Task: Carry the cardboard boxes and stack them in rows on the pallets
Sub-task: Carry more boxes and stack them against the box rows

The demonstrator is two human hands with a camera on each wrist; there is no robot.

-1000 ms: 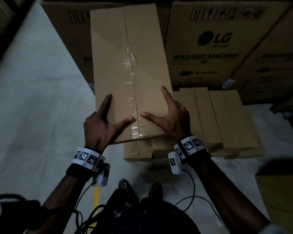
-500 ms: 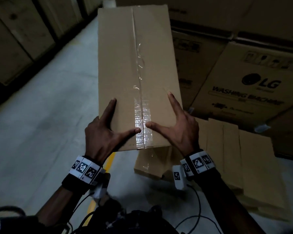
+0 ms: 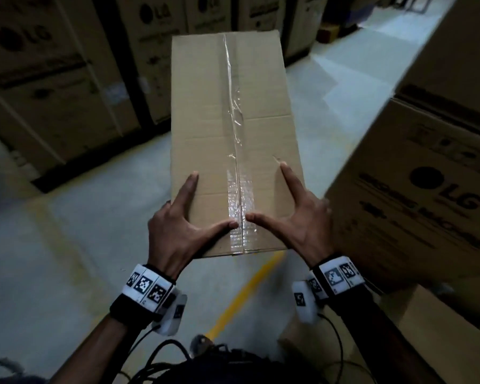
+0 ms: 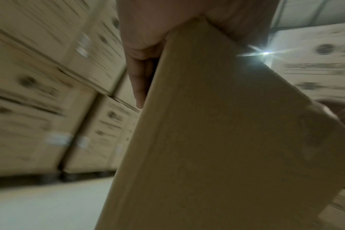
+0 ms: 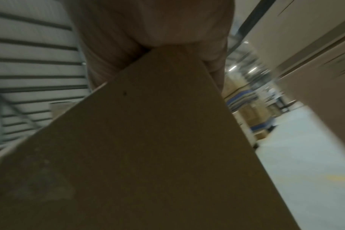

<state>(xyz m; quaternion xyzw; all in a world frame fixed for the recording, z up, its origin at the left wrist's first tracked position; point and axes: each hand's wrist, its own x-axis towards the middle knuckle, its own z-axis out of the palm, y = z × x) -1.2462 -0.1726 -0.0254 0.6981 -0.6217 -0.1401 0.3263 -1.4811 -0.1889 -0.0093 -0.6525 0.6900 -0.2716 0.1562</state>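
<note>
I hold one long, flat cardboard box (image 3: pixel 233 139) level in front of me, its top seam sealed with clear tape. My left hand (image 3: pixel 178 225) grips its near left corner, thumb and forefinger spread on top. My right hand (image 3: pixel 302 220) grips the near right corner the same way. In the left wrist view, fingers (image 4: pixel 140 74) lie straight along the side of the cardboard box (image 4: pixel 226 140). The right wrist view shows the palm (image 5: pixel 148 23) pressed against the corner of the cardboard box (image 5: pixel 148 147). No pallet is in view.
Tall LG washing machine cartons (image 3: pixel 427 189) stand close on my right. More of them (image 3: pixel 53 79) line the left side of the aisle. A yellow floor line (image 3: pixel 244 292) runs under the box. Pale concrete floor (image 3: pixel 344 79) stretches ahead to the right.
I have turned left with the box held the same way. The row of flat boxes on the floor has left the view, and the aisle and left-hand cartons have come in.
</note>
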